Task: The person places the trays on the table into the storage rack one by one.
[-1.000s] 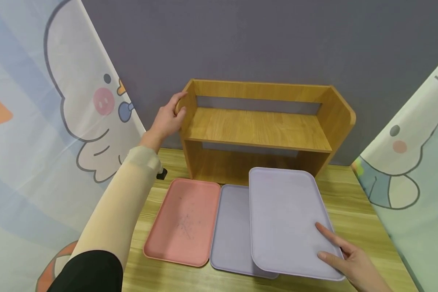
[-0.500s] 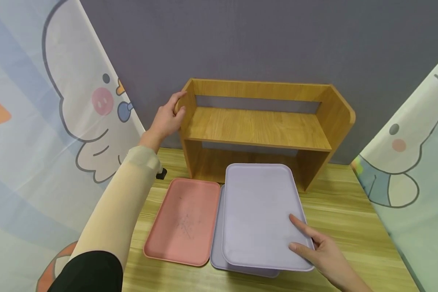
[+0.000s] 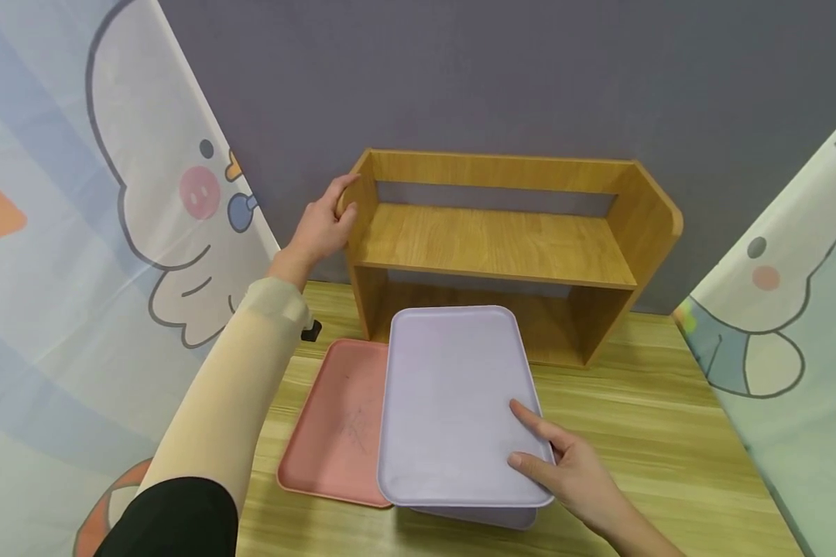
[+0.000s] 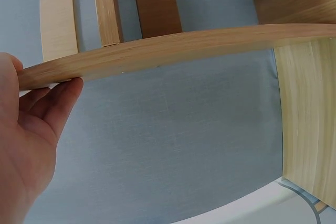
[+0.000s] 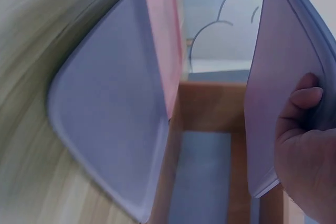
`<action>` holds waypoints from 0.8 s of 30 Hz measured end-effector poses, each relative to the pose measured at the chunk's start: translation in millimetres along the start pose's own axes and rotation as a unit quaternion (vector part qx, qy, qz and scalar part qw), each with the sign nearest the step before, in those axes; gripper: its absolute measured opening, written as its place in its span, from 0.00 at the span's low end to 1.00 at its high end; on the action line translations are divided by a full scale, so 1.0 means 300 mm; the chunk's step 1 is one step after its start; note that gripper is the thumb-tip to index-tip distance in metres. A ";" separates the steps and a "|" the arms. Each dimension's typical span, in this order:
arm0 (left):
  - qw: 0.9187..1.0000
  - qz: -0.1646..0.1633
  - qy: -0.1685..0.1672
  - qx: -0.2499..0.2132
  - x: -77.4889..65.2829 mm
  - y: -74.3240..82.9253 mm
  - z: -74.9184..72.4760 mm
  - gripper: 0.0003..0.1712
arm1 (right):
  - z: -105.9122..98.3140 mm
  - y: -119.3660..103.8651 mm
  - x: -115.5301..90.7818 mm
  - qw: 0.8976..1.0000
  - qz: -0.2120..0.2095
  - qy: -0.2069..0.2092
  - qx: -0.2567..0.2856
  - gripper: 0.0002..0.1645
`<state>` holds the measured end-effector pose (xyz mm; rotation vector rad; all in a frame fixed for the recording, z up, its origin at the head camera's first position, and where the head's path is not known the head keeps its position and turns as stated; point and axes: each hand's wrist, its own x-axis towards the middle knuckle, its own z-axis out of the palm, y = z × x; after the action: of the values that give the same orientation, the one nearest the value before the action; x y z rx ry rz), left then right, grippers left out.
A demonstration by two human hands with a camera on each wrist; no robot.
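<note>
My left hand (image 3: 322, 224) grips the upper left side panel of a two-level wooden shelf (image 3: 495, 240); in the left wrist view its thumb and fingers lie on opposite faces of that panel (image 4: 173, 51). With thumb on top and fingers beneath, my right hand (image 3: 574, 472) holds a light purple tray (image 3: 456, 402) by its right edge. That tray is raised above a second purple tray (image 3: 488, 517) lying on the table, and hides most of it. Left of them lies a pink tray (image 3: 334, 433) with dark scratches, its right part covered in the head view. The right wrist view shows a gap between held tray and lower tray (image 5: 110, 93).
The shelf stands at the back of a wood-grain table (image 3: 655, 449), against a grey wall panel (image 3: 501, 77). Cloth printed with cartoon figures hangs at the left (image 3: 167, 178) and right (image 3: 773, 309).
The right hand has carried the held purple tray leftward, from over the lower purple tray's right side to partly over the pink tray. The left hand keeps its grip on the shelf.
</note>
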<state>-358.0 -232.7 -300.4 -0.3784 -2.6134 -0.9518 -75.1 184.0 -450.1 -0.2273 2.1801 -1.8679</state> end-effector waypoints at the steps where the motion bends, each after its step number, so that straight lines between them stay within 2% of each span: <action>1: 1.000 0.001 0.001 0.001 0.001 0.000 0.001 0.32 | 0.011 -0.006 0.002 1.000 -0.003 -0.004 0.005 0.45; 9: 1.000 0.010 0.002 0.003 0.005 -0.002 0.004 0.32 | 0.084 -0.081 0.017 0.999 -0.011 -0.016 0.039 0.45; 15: 1.000 0.010 0.004 0.003 0.000 -0.003 0.000 0.32 | 0.117 -0.141 0.020 0.999 -0.020 -0.023 0.030 0.45; 17: 1.000 0.014 0.003 0.003 -0.001 -0.004 -0.002 0.32 | 0.122 -0.163 0.022 0.999 -0.016 -0.021 0.022 0.45; 24: 1.000 0.024 0.007 0.002 -0.003 -0.014 -0.005 0.32 | 0.105 -0.241 0.058 0.998 -0.054 -0.031 0.020 0.43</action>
<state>-358.4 -236.9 -302.0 -0.4310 -2.5820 -0.9292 -86.0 137.7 -384.8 -0.3970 2.1263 -1.9308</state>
